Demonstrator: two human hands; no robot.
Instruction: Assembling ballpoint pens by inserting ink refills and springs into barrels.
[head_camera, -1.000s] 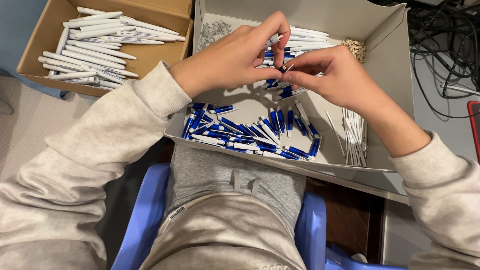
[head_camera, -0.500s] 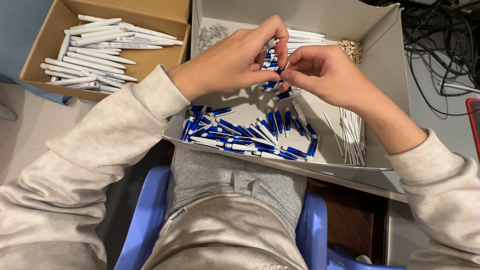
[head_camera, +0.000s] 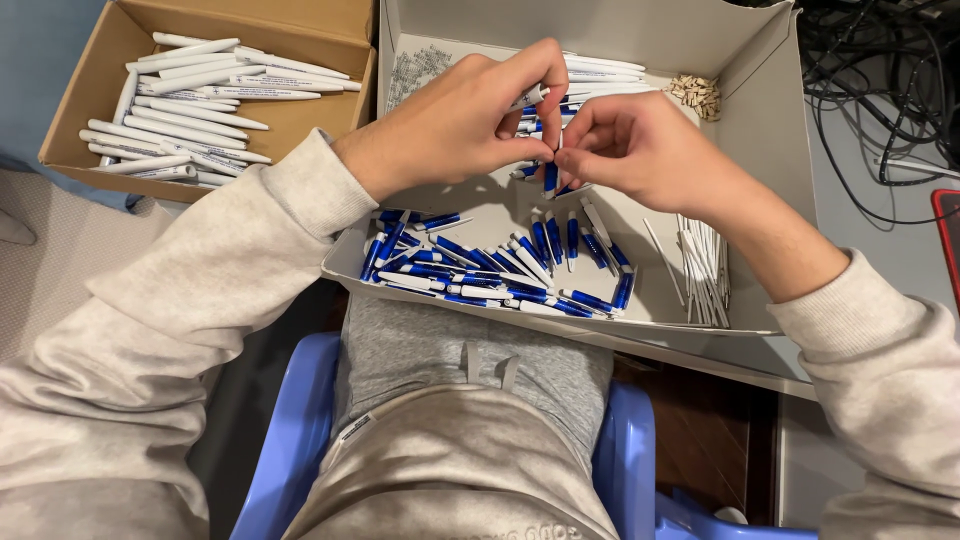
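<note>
My left hand (head_camera: 455, 125) and my right hand (head_camera: 640, 150) meet over a grey cardboard tray (head_camera: 760, 120), fingertips together. Between them they pinch a pen (head_camera: 548, 140) with a white barrel and a blue end, held roughly upright. Below the hands lies a heap of blue and white pen parts (head_camera: 500, 265) on the tray floor. A bundle of thin white refills (head_camera: 705, 265) lies at the tray's right side. White pen barrels (head_camera: 605, 75) are stacked behind the hands, partly hidden.
A brown cardboard box (head_camera: 300, 30) at the upper left holds several white pens (head_camera: 180, 100). Small springs (head_camera: 410, 70) and a pile of tan bits (head_camera: 695, 92) lie at the tray's back. Black cables (head_camera: 880, 90) lie at the right. I sit on a blue plastic chair (head_camera: 300, 440).
Both hands stay together on the pen, with only small finger shifts. The view has moved slightly.
</note>
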